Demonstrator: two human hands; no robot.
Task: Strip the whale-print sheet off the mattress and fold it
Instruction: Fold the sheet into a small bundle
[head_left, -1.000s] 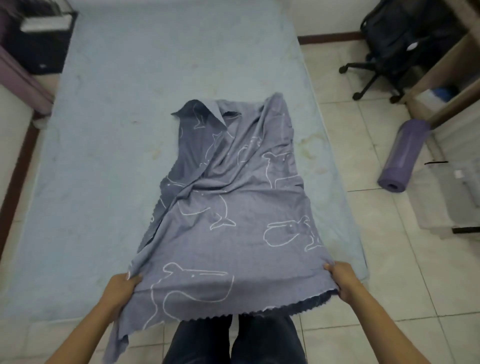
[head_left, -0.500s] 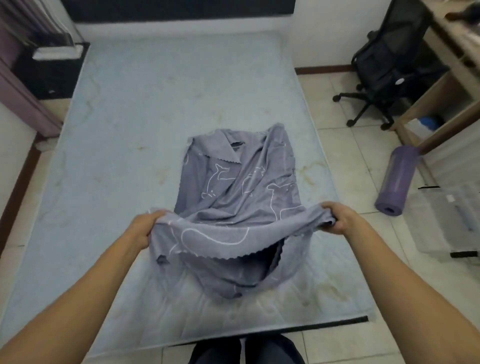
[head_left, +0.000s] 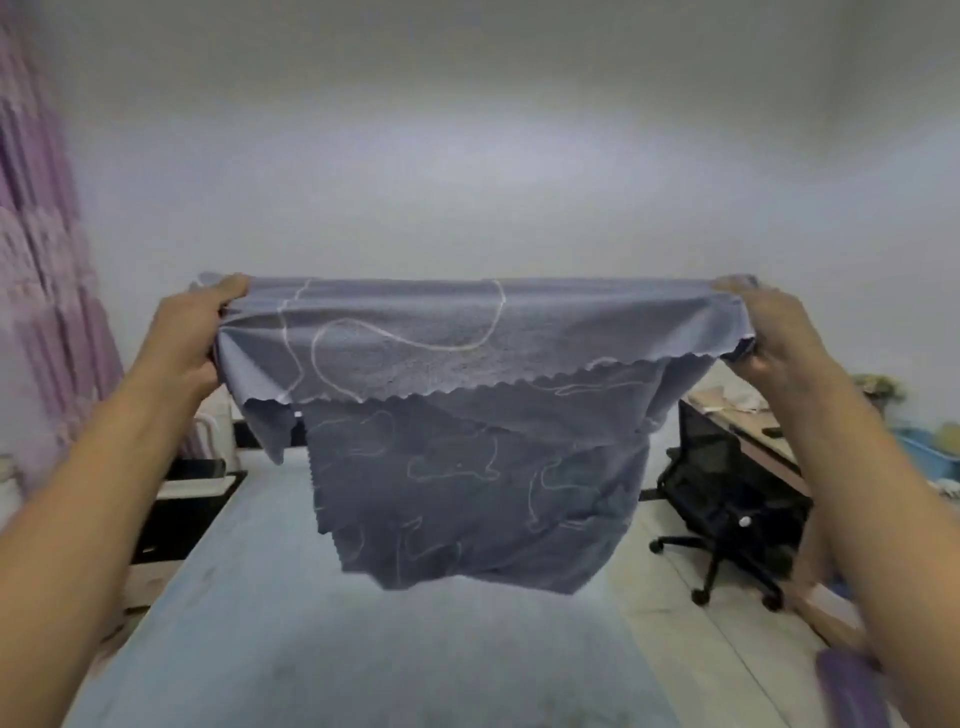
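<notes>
The fingers of the left hand are clamped on one top corner of the whale-print sheet; the right hand pinches the other. The sheet hangs doubled between them, clear above the mattress. Both arms are raised and stretched forward, well apart.

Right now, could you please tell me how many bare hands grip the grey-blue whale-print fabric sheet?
2. The left hand grips the grey-blue whale-print sheet at its upper left corner; the right hand grips its upper right corner.
</notes>
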